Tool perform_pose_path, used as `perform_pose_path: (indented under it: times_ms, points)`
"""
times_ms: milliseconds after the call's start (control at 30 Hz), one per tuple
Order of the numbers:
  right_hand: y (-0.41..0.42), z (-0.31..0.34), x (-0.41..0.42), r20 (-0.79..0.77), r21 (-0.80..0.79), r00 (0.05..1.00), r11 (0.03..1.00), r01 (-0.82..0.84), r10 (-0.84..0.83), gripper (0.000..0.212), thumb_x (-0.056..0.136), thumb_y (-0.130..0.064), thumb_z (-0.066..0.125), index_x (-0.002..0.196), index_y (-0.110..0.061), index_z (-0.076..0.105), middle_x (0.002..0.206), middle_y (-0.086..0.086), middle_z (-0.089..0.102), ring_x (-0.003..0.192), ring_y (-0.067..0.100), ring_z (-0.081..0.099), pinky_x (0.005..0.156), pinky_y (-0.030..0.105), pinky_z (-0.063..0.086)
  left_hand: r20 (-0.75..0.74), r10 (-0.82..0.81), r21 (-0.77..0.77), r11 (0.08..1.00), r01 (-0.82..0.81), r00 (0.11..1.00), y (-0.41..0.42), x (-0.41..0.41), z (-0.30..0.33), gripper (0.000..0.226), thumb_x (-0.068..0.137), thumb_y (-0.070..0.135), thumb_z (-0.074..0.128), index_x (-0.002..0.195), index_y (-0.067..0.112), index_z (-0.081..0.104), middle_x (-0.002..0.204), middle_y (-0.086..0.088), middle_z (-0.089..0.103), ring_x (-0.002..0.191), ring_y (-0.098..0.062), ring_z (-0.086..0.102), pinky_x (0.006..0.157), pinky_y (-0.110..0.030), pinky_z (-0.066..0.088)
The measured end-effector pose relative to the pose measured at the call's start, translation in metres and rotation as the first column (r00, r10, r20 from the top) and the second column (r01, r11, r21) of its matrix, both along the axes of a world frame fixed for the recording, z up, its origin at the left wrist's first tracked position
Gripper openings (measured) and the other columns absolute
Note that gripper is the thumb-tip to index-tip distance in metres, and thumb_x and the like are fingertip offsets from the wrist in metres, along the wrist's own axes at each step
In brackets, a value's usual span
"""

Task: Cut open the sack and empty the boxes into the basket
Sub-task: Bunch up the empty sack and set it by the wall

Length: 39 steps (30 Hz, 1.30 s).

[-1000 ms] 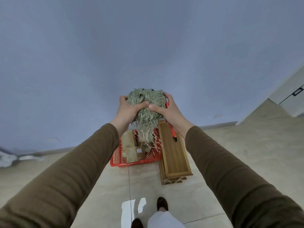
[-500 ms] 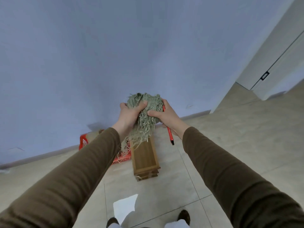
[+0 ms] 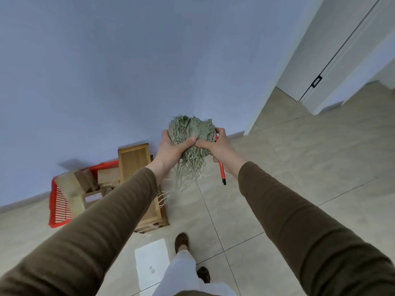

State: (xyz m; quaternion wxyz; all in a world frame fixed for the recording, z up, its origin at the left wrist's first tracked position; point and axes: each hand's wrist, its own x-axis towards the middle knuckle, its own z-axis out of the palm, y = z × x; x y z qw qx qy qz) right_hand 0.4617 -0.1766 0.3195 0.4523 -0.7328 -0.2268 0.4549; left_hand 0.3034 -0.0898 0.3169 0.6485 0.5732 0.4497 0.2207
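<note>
A crumpled green mesh sack [image 3: 189, 133] with frayed strands hanging down is bunched up between both hands at chest height. My left hand [image 3: 171, 148] grips its left side. On the right side my right hand [image 3: 215, 146] grips the sack and also holds a red cutter [image 3: 221, 169], which points down past my wrist. The red basket [image 3: 58, 208] stands on the floor at the lower left by the wall, with several brown cardboard boxes [image 3: 85, 182] inside it. My left arm hides part of it.
A long wooden crate [image 3: 133, 160] lies on the floor next to the basket. A white sheet [image 3: 151, 263] lies on the tiles by my feet [image 3: 181, 242]. A blue wall is ahead; a white door [image 3: 333, 67] is at the right.
The view has swung right and I have stepped away: the basket and crate have slid to the left. Both hands keep the sack bunched, squeezing it tighter.
</note>
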Motion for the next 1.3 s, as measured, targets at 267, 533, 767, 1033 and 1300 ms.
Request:
perform_pose_path:
  times_ms: [267, 533, 767, 1033, 1300]
  points:
    - [0.039, -0.040, 0.091, -0.047, -0.023, 0.999, 1.000, -0.003, 0.002, 0.078, 0.083, -0.041, 0.085, 0.145, -0.029, 0.039, 0.138, 0.003, 0.060, 0.108, 0.020, 0.057, 0.057, 0.027, 0.036, -0.039, -0.018, -0.025, 1.000, 0.017, 0.999, 0.047, 0.097, -0.055, 0.072, 0.083, 0.037, 0.088, 0.131, 0.022, 0.036, 0.120, 0.010, 0.062, 0.110, -0.009, 0.066, 0.093, -0.020, 0.057]
    - [0.072, -0.092, 0.177, -0.127, -0.055, 0.992, 0.998, -0.002, -0.005, 0.066, 0.082, -0.037, 0.086, 0.133, -0.037, 0.044, 0.124, -0.008, 0.068, 0.108, 0.012, 0.064, 0.068, 0.030, 0.044, -0.047, 0.025, -0.130, 0.991, -0.031, 0.999, 0.081, 0.182, -0.112, 0.076, 0.076, 0.042, 0.091, 0.130, 0.025, 0.040, 0.121, 0.008, 0.066, 0.111, -0.012, 0.067, 0.092, -0.029, 0.056]
    - [0.097, -0.166, 0.264, -0.114, -0.089, 0.990, 0.991, -0.096, 0.085, 0.071, 0.081, -0.036, 0.088, 0.138, -0.034, 0.044, 0.123, -0.009, 0.068, 0.100, 0.005, 0.064, 0.058, 0.014, 0.044, -0.090, 0.171, -0.210, 0.960, -0.187, 0.981, 0.090, 0.260, -0.181, 0.065, 0.073, 0.033, 0.095, 0.120, 0.029, 0.050, 0.119, 0.002, 0.072, 0.108, -0.017, 0.074, 0.083, -0.027, 0.063]
    - [0.127, -0.285, 0.350, -0.057, -0.107, 0.979, 0.973, -0.202, 0.197, 0.081, 0.077, -0.034, 0.091, 0.144, -0.031, 0.046, 0.133, -0.007, 0.066, 0.122, 0.016, 0.064, 0.108, 0.043, 0.050, -0.152, 0.291, -0.231, 0.919, -0.320, 0.945, 0.104, 0.339, -0.280, 0.077, 0.074, 0.019, 0.095, 0.129, 0.021, 0.041, 0.122, -0.001, 0.067, 0.108, -0.014, 0.070, 0.085, -0.027, 0.060]
    - [0.156, -0.432, 0.378, -0.026, -0.150, 0.970, 0.958, -0.244, 0.243, 0.071, 0.076, -0.042, 0.090, 0.130, -0.043, 0.045, 0.113, -0.029, 0.063, 0.090, -0.023, 0.062, 0.078, 0.014, 0.046, -0.210, 0.259, -0.259, 0.915, -0.309, 0.943, 0.138, 0.364, -0.433, 0.081, 0.075, 0.023, 0.095, 0.134, 0.016, 0.041, 0.129, -0.009, 0.067, 0.119, -0.029, 0.068, 0.107, -0.050, 0.055]
